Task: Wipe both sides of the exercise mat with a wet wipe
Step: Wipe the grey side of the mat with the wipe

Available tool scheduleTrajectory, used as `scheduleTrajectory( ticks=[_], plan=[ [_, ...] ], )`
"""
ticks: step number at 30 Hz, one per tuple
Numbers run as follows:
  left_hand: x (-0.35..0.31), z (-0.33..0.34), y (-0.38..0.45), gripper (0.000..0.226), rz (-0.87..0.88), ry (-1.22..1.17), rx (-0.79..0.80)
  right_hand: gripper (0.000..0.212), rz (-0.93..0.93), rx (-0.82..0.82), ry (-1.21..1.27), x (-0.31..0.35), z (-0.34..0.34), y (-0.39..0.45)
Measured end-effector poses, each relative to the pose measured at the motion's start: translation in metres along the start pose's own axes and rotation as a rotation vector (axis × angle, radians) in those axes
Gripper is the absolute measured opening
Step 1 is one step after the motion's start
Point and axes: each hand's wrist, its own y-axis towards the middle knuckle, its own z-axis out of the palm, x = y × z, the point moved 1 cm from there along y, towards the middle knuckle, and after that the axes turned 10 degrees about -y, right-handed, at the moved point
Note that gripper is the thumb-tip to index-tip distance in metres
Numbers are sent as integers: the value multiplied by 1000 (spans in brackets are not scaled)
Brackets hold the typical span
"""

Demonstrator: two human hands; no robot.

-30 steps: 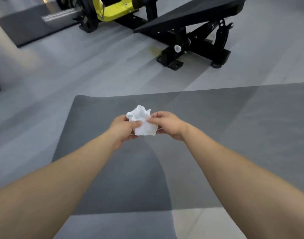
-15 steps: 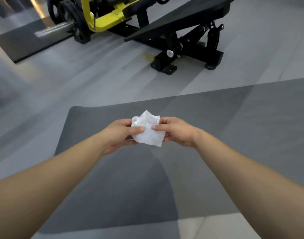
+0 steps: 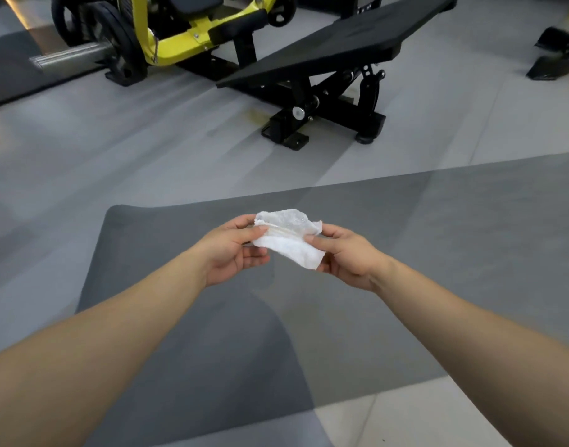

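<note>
**Asker:** What sits nearest the camera?

**Describer:** Two bare forearms reach in from the lower corners and meet at the centre of the frame. The left hand point(image 3: 233, 251) and the right hand point(image 3: 347, 258) hold a crumpled white wet wipe point(image 3: 288, 241) between them. The grip of each hand is a pinch: the left thumb and fingers close on the wipe's left end, the right thumb and fingers on its right end. The wipe is stretched a little between them, in the air.

**Asker:** And the mat?

**Describer:** The flat dark grey exercise mat point(image 3: 454, 253) lies on the pale grey tiled floor point(image 3: 115, 140) directly below the hands, running from a rounded corner at centre left off the right edge. The wipe is above it, not touching.

**Asker:** What is farther off?

**Describer:** Across the top centre stands a black slanted padded bench point(image 3: 325, 53) on a black steel base. In the upper left is a yellow-framed weight machine point(image 3: 186, 33) with black plates.
</note>
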Motion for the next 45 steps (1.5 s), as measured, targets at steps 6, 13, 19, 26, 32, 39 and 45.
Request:
scheduleTrajectory(
  ticks=[6,13,19,26,32,39,45],
  plan=[
    [-6,5,-9,23,59,-51,53,32,-31,-29,118,9,-11,-6],
    [-10,3,-8,21,127,120,-108,44,5,-105,47,19,-10,1],
    [-5,5,-3,23,183,265,-188,22,-5,-227,-236,15,-1,4],
    [-2,13,-6,43,252,276,-316,32,128,-323,-159,5,16,11],
    [4,36,-8,19,458,553,-362,12,108,-292,-85,8,38,16],
    [10,44,-14,19,516,714,-209,35,53,-236,192,17,39,9],
    [9,37,-16,36,419,644,-211,22,-1,-216,37,9,33,6]
  ],
)
